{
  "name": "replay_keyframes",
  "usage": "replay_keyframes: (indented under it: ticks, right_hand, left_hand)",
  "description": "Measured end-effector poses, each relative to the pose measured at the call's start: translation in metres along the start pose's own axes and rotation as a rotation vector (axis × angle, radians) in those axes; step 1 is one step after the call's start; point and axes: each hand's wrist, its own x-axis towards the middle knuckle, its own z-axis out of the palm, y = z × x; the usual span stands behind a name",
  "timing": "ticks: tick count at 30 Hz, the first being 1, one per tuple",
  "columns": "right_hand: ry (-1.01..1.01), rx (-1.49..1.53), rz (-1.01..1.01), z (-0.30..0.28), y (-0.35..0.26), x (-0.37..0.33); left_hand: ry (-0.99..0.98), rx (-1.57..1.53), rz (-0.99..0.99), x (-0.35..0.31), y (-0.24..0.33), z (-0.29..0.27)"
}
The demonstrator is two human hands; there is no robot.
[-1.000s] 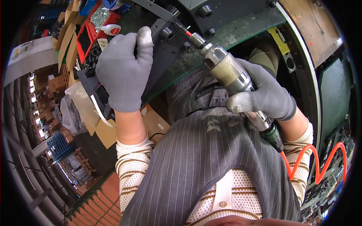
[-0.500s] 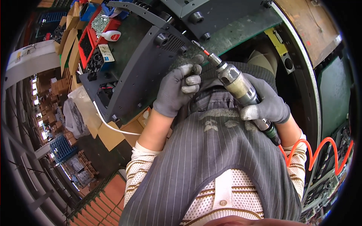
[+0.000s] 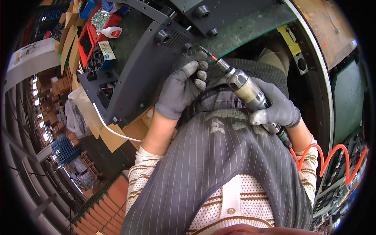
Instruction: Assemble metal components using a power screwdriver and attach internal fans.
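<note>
Driving a screw into the black panel
Right hand grips pneumatic screwdriver; left hand pinches near its tip; fastening looks unfinished.

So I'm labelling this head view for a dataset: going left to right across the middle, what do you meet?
White cable → dark grey panel → left hand → pneumatic screwdriver → right hand → coiled orange air hose.

One head-worn fisheye view looks steeply down the person's own torso, close in. The forearms enter from the lower edge; the bench curves across the top, with floor and shelving bending along the left rim.
</note>
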Motion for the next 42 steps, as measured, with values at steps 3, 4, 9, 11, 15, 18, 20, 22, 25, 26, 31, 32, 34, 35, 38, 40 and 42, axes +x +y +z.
replay_keyframes:
  ticks: [3, 4, 9, 11, 15, 18, 20, 22, 25, 26, 31, 32, 34, 35, 38, 40, 42]
  right_hand:
    - [-0.02, 0.008, 0.003, 0.0, 0.0, 0.001]
    - [-0.035, -0.013, -0.014, 0.0, 0.001, 0.002]
    - [-0.059, -0.029, -0.087, 0.0, 0.009, 0.007]
    - [-0.058, -0.004, -0.104, 0.002, 0.008, 0.008]
    - [-0.105, 0.063, -0.064, -0.002, 0.006, 0.008]
    - [-0.13, 0.096, -0.057, -0.004, 0.012, 0.009]
    - [-0.151, 0.121, -0.039, -0.006, 0.013, 0.01]
    - [-0.179, 0.157, -0.038, -0.006, 0.012, 0.011]
    - [-0.171, 0.111, -0.085, -0.005, 0.012, 0.013]
    - [-0.171, 0.11, -0.088, -0.003, 0.011, 0.014]
    - [-0.093, 0.018, -0.052, 0.002, 0.007, 0.017]
    - [-0.086, 0.031, -0.08, 0.003, 0.004, 0.022]
    - [-0.016, 0.004, -0.142, 0.001, 0.007, 0.03]
    - [-0.014, 0.014, -0.153, 0.001, 0.008, 0.033]
    - [0.001, 0.013, -0.164, 0.001, 0.004, 0.034]
    - [0.002, -0.004, -0.147, 0.001, 0.002, 0.036]
    - [0.005, -0.019, -0.128, 0.003, 0.001, 0.037]
  left_hand:
    - [-0.013, -0.036, 0.037, 0.003, 0.002, 0.001]
    - [-0.038, -0.019, 0.044, 0.005, 0.004, 0.001]
    - [0.055, 0.171, 0.113, 0.005, 0.003, 0.015]
    - [0.085, 0.268, 0.173, 0.003, 0.002, 0.021]
    - [0.095, 0.271, 0.163, 0.005, 0.004, 0.024]
    - [0.116, 0.41, 0.211, 0.004, 0.006, 0.027]
    - [0.112, 0.485, 0.226, 0.004, 0.009, 0.024]
    - [0.092, 0.501, 0.223, 0.002, 0.011, 0.025]
    - [0.096, 0.596, 0.241, -0.001, 0.013, 0.03]
    - [0.122, 0.674, 0.263, -0.003, 0.014, 0.032]
    - [-0.046, 1.459, 0.453, -0.024, 0.012, 0.03]
    - [-0.003, 1.534, 0.305, -0.039, 0.009, 0.04]
    - [0.047, 1.915, 0.415, -0.056, 0.029, 0.068]
    - [0.137, 2.011, 0.458, -0.067, 0.04, 0.084]
    - [0.384, 2.137, 0.815, -0.065, 0.074, 0.105]
    - [0.493, 2.2, 0.799, -0.055, 0.092, 0.101]
    - [0.366, 2.26, 0.947, -0.039, 0.106, 0.084]
